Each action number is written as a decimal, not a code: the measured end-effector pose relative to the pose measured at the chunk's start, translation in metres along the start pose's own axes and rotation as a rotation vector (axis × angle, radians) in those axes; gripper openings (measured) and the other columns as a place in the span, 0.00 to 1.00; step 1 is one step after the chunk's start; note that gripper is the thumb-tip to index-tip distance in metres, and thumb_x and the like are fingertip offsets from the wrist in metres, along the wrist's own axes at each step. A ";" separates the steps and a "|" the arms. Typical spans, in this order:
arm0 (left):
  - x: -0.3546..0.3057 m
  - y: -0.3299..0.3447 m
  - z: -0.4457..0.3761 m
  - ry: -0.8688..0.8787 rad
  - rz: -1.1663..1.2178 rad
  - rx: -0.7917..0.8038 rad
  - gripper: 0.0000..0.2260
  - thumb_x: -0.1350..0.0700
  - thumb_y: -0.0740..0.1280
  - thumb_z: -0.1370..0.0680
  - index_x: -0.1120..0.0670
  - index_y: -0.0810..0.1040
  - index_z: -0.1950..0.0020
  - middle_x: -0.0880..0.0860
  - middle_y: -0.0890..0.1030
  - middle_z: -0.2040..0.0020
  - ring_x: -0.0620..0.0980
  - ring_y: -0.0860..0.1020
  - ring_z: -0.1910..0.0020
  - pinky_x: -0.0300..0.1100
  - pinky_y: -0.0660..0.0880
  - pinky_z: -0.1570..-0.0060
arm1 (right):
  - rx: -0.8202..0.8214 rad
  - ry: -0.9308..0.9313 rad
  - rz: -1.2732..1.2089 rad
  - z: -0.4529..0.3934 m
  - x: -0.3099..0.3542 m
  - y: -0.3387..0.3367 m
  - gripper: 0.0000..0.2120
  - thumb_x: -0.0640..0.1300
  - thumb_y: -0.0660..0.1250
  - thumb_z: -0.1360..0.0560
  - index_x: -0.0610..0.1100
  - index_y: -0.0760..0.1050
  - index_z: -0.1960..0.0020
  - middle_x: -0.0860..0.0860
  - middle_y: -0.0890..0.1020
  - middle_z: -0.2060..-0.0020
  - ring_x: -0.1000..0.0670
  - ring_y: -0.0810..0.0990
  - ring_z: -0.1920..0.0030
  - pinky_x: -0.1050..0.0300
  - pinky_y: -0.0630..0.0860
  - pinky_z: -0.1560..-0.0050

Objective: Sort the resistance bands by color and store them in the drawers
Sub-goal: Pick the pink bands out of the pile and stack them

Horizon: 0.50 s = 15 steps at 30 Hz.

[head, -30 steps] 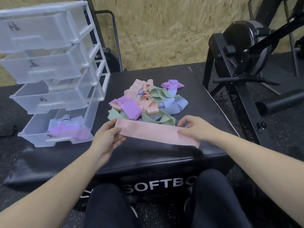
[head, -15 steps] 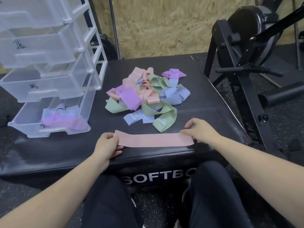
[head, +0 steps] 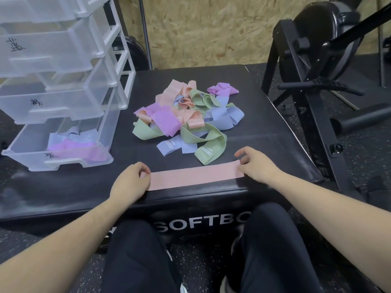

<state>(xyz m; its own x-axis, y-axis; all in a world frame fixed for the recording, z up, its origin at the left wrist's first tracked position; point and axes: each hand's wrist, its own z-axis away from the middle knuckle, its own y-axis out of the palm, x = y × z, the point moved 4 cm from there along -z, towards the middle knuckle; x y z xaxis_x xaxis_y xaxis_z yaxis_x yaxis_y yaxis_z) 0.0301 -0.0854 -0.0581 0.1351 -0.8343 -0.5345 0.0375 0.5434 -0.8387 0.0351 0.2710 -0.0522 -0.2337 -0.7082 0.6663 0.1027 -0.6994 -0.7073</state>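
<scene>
Band in hand: flat pink fabric resistance band (head: 195, 178), stretched sideways between my hands along the near edge of the black padded counter (head: 264, 127).
Left hand: my left hand (head: 130, 182) has its fingers curled over the band's left end, pinching it down.
Right hand: my right hand (head: 257, 164) pins the right end under curled fingertips, forefinger lifted a little.
Handling: I judge it light, soft and limp, with some stretch; it will flop or fold if I lift it by one end only, and it should not slip much on the padded top.
Where to hold: the two short ends, as now, or bring the ends together and pinch the doubled band at its middle.
Pile: loose heap of pink, green, blue and purple bands (head: 188, 121), just beyond my hands, close to the pink band.
Drawers: clear plastic drawer unit (head: 63, 85) beyond and left of my left hand; its bottom drawer (head: 42, 151) stands pulled out with purple and pale blue bands inside.
Next: I reckon the pink band needs a drawer of its own; the black labels are unreadable to me.
</scene>
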 end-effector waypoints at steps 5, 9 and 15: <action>0.001 -0.002 -0.007 0.035 0.010 -0.065 0.06 0.57 0.67 0.26 0.46 0.76 0.53 0.46 0.70 0.46 0.50 0.75 0.50 0.46 0.73 0.51 | -0.118 -0.102 0.147 -0.002 0.006 0.003 0.16 0.42 0.66 0.25 0.52 0.74 0.39 0.54 0.76 0.47 0.53 0.75 0.54 0.57 0.69 0.53; -0.012 0.001 -0.017 0.122 0.047 -0.103 0.06 0.57 0.69 0.25 0.47 0.77 0.50 0.47 0.71 0.43 0.53 0.73 0.46 0.48 0.72 0.45 | -0.171 -0.188 0.143 -0.003 0.023 0.003 0.14 0.44 0.65 0.24 0.53 0.75 0.39 0.56 0.75 0.46 0.55 0.75 0.54 0.57 0.68 0.54; -0.053 0.005 -0.035 0.319 0.028 -0.122 0.07 0.58 0.67 0.24 0.51 0.78 0.47 0.47 0.75 0.43 0.50 0.72 0.47 0.47 0.71 0.45 | -0.183 -0.331 0.139 -0.022 0.057 0.008 0.13 0.45 0.64 0.24 0.52 0.76 0.40 0.57 0.77 0.47 0.55 0.75 0.49 0.56 0.73 0.49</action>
<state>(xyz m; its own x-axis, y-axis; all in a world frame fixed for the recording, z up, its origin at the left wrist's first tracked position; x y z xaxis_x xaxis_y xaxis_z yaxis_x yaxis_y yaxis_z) -0.0112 -0.0415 -0.0372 -0.1825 -0.8171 -0.5468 -0.0834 0.5670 -0.8195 0.0013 0.2273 -0.0249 0.0975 -0.8086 0.5802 -0.0697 -0.5871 -0.8065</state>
